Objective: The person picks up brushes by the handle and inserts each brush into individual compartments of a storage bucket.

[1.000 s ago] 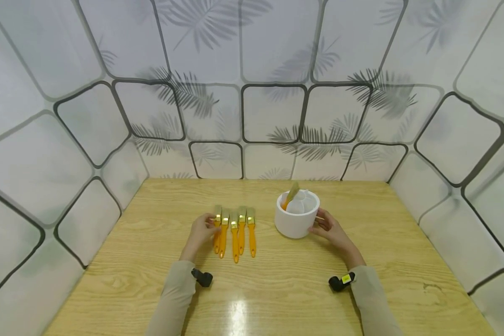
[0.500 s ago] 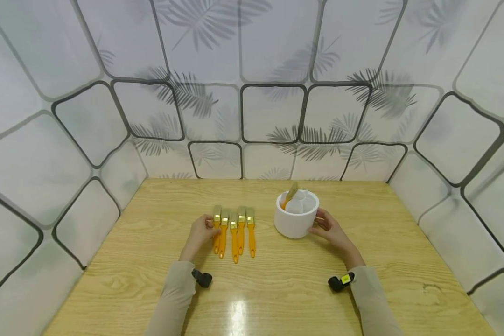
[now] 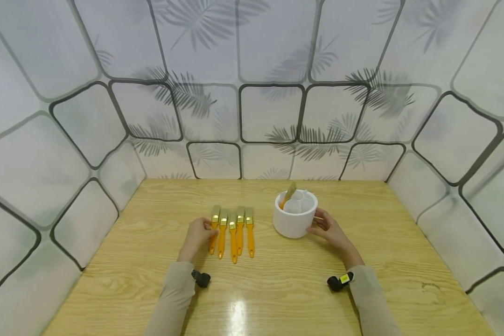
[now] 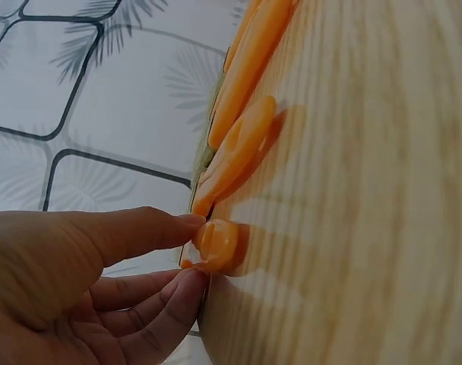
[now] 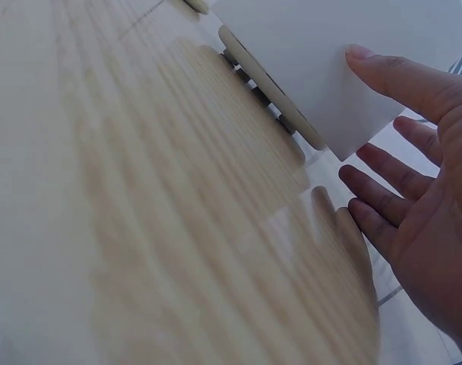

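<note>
Several flat paintbrushes (image 3: 233,231) with orange handles and gold ferrules lie side by side on the wooden table, bristles pointing away. My left hand (image 3: 196,237) pinches the leftmost paintbrush (image 3: 213,244) between thumb and fingers. In the left wrist view, the orange handle (image 4: 218,242) of that brush sits end-on at the fingertips. To the right stands a round white divided holder (image 3: 295,226), with one paintbrush (image 3: 290,191) leaning in it, bristles up. My right hand (image 3: 331,230) rests its thumb on the holder's side; its other fingers (image 5: 379,198) are extended beside the holder.
Patterned wall covering (image 3: 273,116) rises behind the table (image 3: 277,289) and along both sides. A black wrist camera (image 3: 202,279) sits on the left wrist, and another wrist camera (image 3: 339,282) on the right.
The leftmost paintbrush has swung slightly at its handle end, leftward from its neighbour, with my left hand on it. The right hand and the holder stay put.
</note>
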Available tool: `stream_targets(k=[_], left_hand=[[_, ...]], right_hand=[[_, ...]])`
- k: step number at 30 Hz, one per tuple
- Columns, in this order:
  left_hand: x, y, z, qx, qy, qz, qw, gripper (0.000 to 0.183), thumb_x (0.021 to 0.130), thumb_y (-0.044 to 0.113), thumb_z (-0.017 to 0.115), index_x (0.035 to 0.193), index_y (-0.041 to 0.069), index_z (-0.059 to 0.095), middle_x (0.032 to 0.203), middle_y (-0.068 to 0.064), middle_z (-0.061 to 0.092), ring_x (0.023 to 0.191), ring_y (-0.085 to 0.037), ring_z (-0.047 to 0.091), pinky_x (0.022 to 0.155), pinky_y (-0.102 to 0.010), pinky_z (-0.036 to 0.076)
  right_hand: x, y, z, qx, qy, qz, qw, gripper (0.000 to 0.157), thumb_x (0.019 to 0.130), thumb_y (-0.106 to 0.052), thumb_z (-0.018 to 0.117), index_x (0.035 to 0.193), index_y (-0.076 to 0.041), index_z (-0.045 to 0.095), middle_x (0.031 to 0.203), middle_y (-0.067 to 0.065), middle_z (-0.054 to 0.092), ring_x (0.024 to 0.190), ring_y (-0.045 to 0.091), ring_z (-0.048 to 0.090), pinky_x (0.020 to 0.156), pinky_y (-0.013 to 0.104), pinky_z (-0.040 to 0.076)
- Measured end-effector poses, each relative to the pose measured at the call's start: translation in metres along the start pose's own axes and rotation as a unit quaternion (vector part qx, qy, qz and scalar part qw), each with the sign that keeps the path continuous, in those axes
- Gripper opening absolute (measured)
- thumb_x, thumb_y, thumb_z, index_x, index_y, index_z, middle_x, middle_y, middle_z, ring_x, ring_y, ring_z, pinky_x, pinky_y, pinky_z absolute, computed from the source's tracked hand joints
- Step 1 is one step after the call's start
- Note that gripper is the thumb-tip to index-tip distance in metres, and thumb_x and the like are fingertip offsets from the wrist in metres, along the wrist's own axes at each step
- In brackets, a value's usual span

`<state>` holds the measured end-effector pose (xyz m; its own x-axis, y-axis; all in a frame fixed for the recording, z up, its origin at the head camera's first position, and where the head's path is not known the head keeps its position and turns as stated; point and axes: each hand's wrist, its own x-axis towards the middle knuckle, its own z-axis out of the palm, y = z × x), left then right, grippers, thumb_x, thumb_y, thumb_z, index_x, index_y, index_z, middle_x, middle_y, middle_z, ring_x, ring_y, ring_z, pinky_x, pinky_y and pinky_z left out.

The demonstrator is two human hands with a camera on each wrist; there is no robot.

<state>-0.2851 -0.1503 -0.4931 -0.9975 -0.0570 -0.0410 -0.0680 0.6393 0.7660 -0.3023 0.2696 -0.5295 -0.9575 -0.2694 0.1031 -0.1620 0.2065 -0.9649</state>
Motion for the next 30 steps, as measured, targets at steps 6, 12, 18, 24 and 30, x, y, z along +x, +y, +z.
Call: stream_targets(k=[6,12,18,24,30], left_hand=[[0.0003,0.0008,0.001,0.023,0.004,-0.002,0.9997,0.035,0.079,0.01,0.072,0.105,-0.01,0.061,0.088,-0.018,0.062,0.073,-0.022,0.057,0.061,-0.03,0.05],[-0.0019,0.0053,0.0004,0.033,0.005,-0.001,0.9994,0.033,0.079,0.011,0.071,0.102,-0.01,0.061,0.087,-0.018,0.062,0.073,-0.022,0.056,0.062,-0.032,0.05],[-0.0029,0.0076,0.0,0.037,0.012,0.003,0.9992,0.028,0.079,0.011,0.07,0.096,-0.009,0.062,0.089,-0.019,0.063,0.077,-0.025,0.057,0.066,-0.036,0.051],[-0.0031,0.0062,0.0006,0.041,0.02,0.0,0.999,0.025,0.079,0.012,0.07,0.093,-0.008,0.063,0.09,-0.019,0.063,0.079,-0.027,0.059,0.069,-0.038,0.051],[-0.0034,0.0049,0.0027,0.037,0.019,-0.004,0.9991,0.024,0.078,0.013,0.071,0.09,-0.007,0.063,0.088,-0.018,0.063,0.077,-0.026,0.058,0.067,-0.036,0.051]], right_hand=[[0.0005,0.0005,0.0011,-0.01,0.007,-0.005,1.0,0.069,0.084,-0.017,0.069,0.142,-0.015,0.032,0.143,0.013,0.036,0.127,0.036,0.038,0.104,0.052,0.035],[0.0007,-0.0013,-0.0001,-0.009,0.007,0.0,1.0,0.07,0.083,-0.019,0.07,0.142,-0.014,0.033,0.143,0.013,0.036,0.128,0.037,0.037,0.106,0.054,0.031],[0.0006,-0.0021,-0.0016,-0.009,0.003,0.002,1.0,0.069,0.083,-0.019,0.07,0.142,-0.016,0.033,0.141,0.014,0.038,0.128,0.037,0.037,0.106,0.055,0.03],[0.0007,0.0005,-0.0031,-0.003,-0.001,0.0,1.0,0.069,0.083,-0.019,0.07,0.142,-0.015,0.033,0.139,0.016,0.039,0.128,0.038,0.037,0.106,0.055,0.029],[0.0008,0.002,-0.0039,-0.002,-0.001,0.005,1.0,0.068,0.083,-0.017,0.07,0.141,-0.017,0.034,0.138,0.015,0.041,0.127,0.037,0.038,0.106,0.054,0.03]])
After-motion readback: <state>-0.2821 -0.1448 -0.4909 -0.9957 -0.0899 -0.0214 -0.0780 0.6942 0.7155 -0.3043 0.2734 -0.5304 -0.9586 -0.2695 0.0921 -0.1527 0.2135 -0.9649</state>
